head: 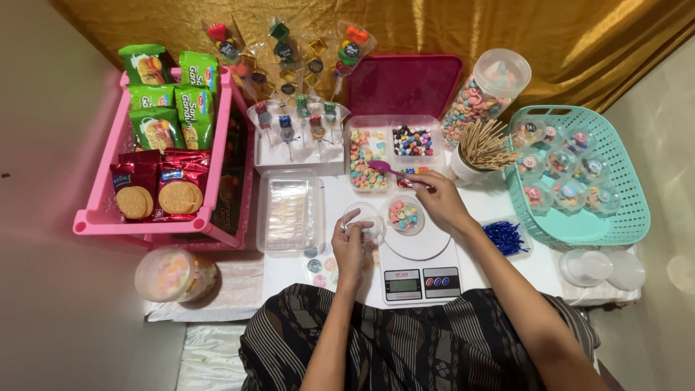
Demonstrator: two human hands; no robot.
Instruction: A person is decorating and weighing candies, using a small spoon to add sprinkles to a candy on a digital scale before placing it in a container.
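My right-hand fingers (427,190) pinch the handle of a pink spoon (387,169), its bowl over the divided tray of coloured sweets (394,152). My right hand (439,200) sits just behind a small clear cup of sweets (405,216) that stands on the white kitchen scale (418,264). My left hand (351,245) curls its fingers around an empty clear cup (363,219), held just left of the scale above the table (536,264). From this head view I also see a pink rack of biscuit packs (163,145) at the left, a cup of wooden sticks (481,148) beyond the tray, and a teal basket of filled cups (579,177) at the right.
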